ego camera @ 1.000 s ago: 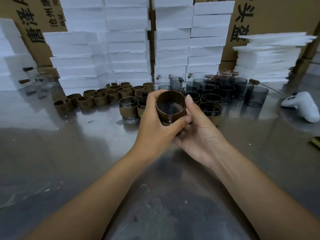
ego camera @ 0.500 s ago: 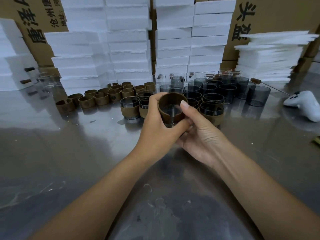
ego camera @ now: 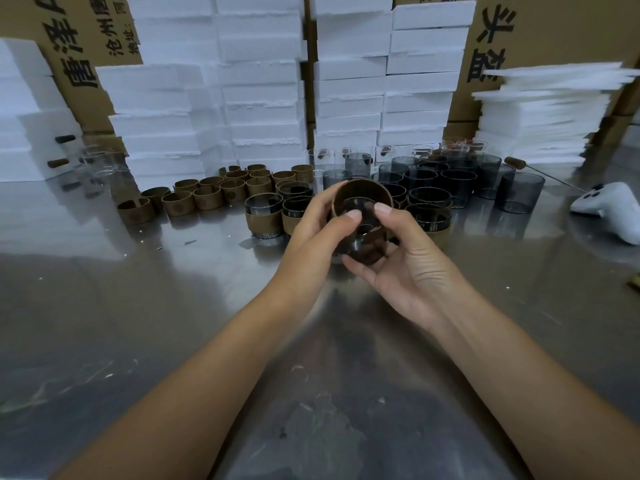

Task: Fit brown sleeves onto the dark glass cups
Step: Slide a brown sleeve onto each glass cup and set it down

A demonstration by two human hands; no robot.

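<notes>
Dark glass cup (ego camera: 358, 242), one only, is held in the air above the steel desk (ego camera: 138, 306), just in front of the rows of stock, and it tilts so that its mouth faces the camera. One brown sleeve (ego camera: 372, 189) sits round its upper part, and the glass base shows below the sleeve. Both hands have hold of it. The left hand (ego camera: 311, 233) curls round its left side with the thumb on the near rim. The right hand (ego camera: 408, 261) cups it from below and from the right, with its thumb on the rim beside the other thumb.

Two sleeved cups (ego camera: 264, 216) stand on the desk just left of the hands, and one more (ego camera: 433, 216) stands just right of them; others may be hidden behind the hands. To the left lie about fourteen empty sleeves (ego camera: 178, 204) in loose rows. Behind and to the right stand more than a dozen bare dark cups (ego camera: 519, 192), packed too close for an exact count.

One white controller (ego camera: 604, 209) lies at the right edge of the desk. White foam blocks (ego camera: 263, 98) are stacked along the back, with printed cartons (ego camera: 554, 29) behind them.
</notes>
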